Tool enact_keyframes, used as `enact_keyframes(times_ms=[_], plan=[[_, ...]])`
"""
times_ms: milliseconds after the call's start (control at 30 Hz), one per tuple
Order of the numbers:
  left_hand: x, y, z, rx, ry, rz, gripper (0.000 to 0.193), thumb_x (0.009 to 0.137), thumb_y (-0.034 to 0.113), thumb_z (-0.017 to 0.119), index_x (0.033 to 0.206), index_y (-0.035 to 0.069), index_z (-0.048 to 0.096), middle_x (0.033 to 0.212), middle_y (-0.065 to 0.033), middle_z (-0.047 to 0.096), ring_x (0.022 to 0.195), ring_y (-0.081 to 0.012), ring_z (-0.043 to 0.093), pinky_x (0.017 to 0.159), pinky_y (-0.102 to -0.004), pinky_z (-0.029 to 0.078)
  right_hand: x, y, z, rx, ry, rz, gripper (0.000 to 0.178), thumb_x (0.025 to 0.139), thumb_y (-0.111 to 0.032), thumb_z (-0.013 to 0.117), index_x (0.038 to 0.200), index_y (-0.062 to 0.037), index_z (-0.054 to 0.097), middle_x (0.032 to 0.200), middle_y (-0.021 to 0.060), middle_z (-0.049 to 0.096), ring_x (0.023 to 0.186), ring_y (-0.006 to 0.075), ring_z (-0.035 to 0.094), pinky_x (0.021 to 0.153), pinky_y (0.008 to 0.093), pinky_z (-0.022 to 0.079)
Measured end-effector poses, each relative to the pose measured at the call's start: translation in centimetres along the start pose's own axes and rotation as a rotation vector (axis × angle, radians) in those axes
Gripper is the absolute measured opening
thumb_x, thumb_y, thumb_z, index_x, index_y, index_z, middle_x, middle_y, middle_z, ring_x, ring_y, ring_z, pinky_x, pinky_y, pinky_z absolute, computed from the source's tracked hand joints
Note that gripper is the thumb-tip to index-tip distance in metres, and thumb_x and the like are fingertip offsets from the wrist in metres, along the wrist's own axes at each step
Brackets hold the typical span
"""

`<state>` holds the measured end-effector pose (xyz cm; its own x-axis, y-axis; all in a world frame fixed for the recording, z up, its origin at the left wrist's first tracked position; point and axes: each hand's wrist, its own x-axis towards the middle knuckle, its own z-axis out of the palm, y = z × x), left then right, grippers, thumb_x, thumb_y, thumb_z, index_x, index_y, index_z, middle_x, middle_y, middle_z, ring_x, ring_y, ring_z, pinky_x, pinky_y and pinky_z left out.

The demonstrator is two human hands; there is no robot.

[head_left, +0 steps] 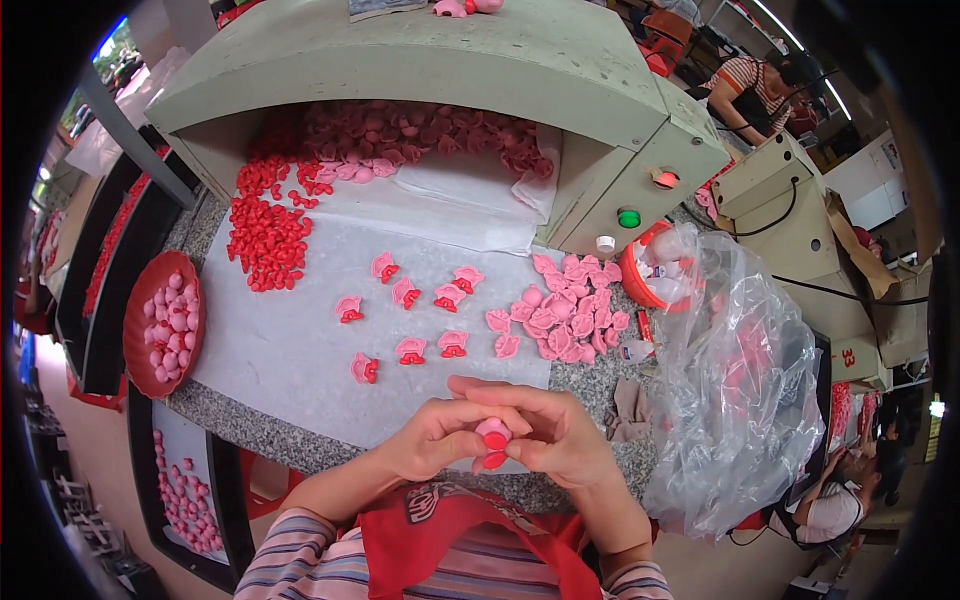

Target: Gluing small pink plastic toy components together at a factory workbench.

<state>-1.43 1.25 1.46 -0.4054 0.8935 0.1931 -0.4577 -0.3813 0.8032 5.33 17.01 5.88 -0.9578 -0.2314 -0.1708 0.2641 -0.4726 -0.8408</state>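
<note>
Close to the table's near edge, my left hand [436, 434] and my right hand [566, 442] meet around a small pink and red plastic piece [494, 440]. Both thumbs press it from the sides, and the curled fingers partly cover it. Beyond them, several pink pieces with red bow-shaped parts [410, 350] lie spaced out on a white sheet [300, 370]. To their right is a pile of loose pink shell-like pieces [570, 310]. A heap of small red bow-shaped parts [268, 240] sits at the far left of the sheet.
A grey-green machine housing [400, 65] arches over more pink pieces. At left stands a red scalloped dish [196, 345] of pink balls. A red tub [632, 275] and a large clear plastic bag [740, 400] take up the right side. Other people [750, 95] work farther off.
</note>
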Motion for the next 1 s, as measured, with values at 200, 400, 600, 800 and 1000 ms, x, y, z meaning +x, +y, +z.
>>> enact_keyframes(times_ms=[200, 400, 600, 800, 1000], plan=[[0.0, -0.6, -0.4, 0.024, -0.026, 0.036, 0.032, 0.091, 0.023, 0.047, 0.109, -0.004, 0.05, 0.08, -0.0037, 0.052, 0.066, -0.0088, 0.046, 0.058, -0.022, 0.039, 0.1, 0.0, 0.3, -0.009, 0.027, -0.014, 0.056, 0.066, 0.012, 0.047, 0.121, 0.0, 0.049, 0.124, 0.0087, 0.047, 0.102, 0.012, 0.049, 0.087, 0.027, 0.041], [-0.4, -1.2, -0.4, -0.052, 0.015, 0.005, 0.032, 0.092, 0.023, 0.046, 0.111, -0.003, 0.047, 0.084, -0.0035, 0.05, 0.07, -0.009, 0.045, 0.06, -0.0224, 0.037, 0.1, 0.0, 0.5, -0.029, 0.086, 0.02, 0.055, 0.068, 0.008, 0.049, 0.122, -0.0008, 0.049, 0.085, -0.0031, 0.051, 0.075, 0.0047, 0.047, 0.073, 0.0212, 0.042], [-0.7, -1.4, -0.3, -0.161, 0.019, -0.005, 0.032, 0.091, 0.022, 0.046, 0.112, -0.003, 0.047, 0.088, -0.0045, 0.049, 0.073, -0.01, 0.044, 0.062, -0.0232, 0.036, 0.1, 0.3, 0.9, -0.038, 0.117, 0.027, 0.054, 0.068, 0.005, 0.048, 0.121, -0.0009, 0.049, 0.081, -0.0039, 0.05, 0.072, 0.0042, 0.046, 0.072, 0.0204, 0.041], [-0.8, -1.4, -0.2, -0.285, 0.05, -0.057, 0.035, 0.09, 0.025, 0.048, 0.112, -0.002, 0.047, 0.093, -0.0048, 0.048, 0.076, -0.0107, 0.043, 0.064, -0.024, 0.035, 0.1, 0.7, 1.0, -0.015, 0.162, 0.043, 0.051, 0.069, 0.005, 0.048, 0.119, -0.0013, 0.051, 0.085, -0.0024, 0.053, 0.075, 0.005, 0.049, 0.071, 0.0201, 0.042], [-0.7, -1.3, 0.0, -0.406, 0.088, -0.107, 0.035, 0.089, 0.028, 0.05, 0.11, 0.0, 0.049, 0.094, -0.0043, 0.048, 0.078, -0.011, 0.043, 0.065, -0.0244, 0.034, 0.1, 1.0, 1.1, -0.042, 0.197, 0.051, 0.049, 0.069, -0.008, 0.054, 0.117, 0.0021, 0.048, 0.12, 0.0144, 0.051, 0.105, 0.0172, 0.052, 0.089, 0.0299, 0.04]])
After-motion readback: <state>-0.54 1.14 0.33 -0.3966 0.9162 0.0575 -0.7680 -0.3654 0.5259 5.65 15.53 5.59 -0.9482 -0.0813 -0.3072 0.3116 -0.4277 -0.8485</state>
